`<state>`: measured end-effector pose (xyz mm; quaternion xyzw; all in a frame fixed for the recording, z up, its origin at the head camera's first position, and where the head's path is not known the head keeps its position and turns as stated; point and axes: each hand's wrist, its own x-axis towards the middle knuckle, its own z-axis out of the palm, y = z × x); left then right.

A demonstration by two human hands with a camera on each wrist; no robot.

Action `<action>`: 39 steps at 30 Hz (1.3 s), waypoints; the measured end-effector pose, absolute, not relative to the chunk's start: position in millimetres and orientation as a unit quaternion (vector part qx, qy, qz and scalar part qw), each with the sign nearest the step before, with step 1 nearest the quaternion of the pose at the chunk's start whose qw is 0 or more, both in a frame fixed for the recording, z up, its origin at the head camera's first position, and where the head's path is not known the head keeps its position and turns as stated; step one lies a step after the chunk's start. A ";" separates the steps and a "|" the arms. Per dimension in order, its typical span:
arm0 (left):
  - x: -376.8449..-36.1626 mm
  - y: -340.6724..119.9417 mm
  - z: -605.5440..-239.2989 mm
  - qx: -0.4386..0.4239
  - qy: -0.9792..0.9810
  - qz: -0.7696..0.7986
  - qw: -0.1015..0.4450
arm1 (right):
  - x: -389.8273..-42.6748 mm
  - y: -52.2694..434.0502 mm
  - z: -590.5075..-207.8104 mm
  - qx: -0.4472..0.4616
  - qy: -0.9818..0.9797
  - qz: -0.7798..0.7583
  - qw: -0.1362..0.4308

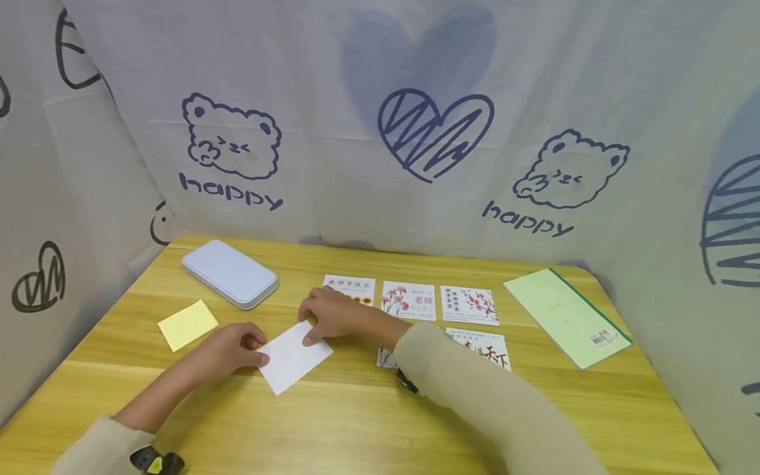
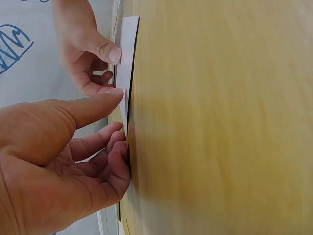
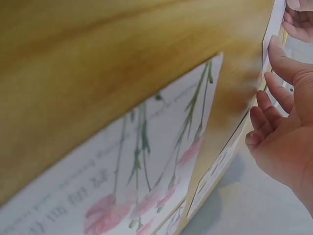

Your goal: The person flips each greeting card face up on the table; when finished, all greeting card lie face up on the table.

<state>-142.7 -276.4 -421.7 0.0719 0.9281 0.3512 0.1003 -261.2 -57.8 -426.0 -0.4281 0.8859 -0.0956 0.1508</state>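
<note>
A blank white card (image 1: pixel 295 361) is held between both hands just above the table, tilted a little in the left wrist view. At its left corner my left hand (image 1: pixel 230 351) pinches it, thumb on top and the other fingers curled beneath. My right hand (image 1: pixel 335 313) grips the far edge, with the thumb on the card's upper face. In the right wrist view the card (image 3: pixel 268 39) shows only as a thin strip by the right thumb. The underside of the card is hidden.
Printed greeting cards lie to the right: sunflower card (image 1: pixel 350 285), carnation card (image 1: pixel 423 302), blossom card (image 1: pixel 470 305), red-lettered card (image 1: pixel 495 346). Another carnation card (image 1: pixel 386 358) is partly under the right forearm. Also there: white case (image 1: pixel 230 270), yellow sticky notes (image 1: pixel 188 324), green notebook (image 1: pixel 561 316).
</note>
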 end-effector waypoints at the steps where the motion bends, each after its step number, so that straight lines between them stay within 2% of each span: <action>1: -142.9 -275.9 -421.4 0.066 0.929 0.350 0.102 | -260.9 -58.1 -425.8 -0.427 0.887 -0.090 0.151; 25: -155.5 -273.7 -416.4 0.082 0.927 0.343 0.128 | -257.1 -52.9 -423.0 -0.432 0.892 -0.069 0.114; 39: -155.3 -270.9 -420.1 0.075 0.917 0.369 0.136 | -255.8 -48.2 -423.7 -0.422 0.894 -0.065 0.138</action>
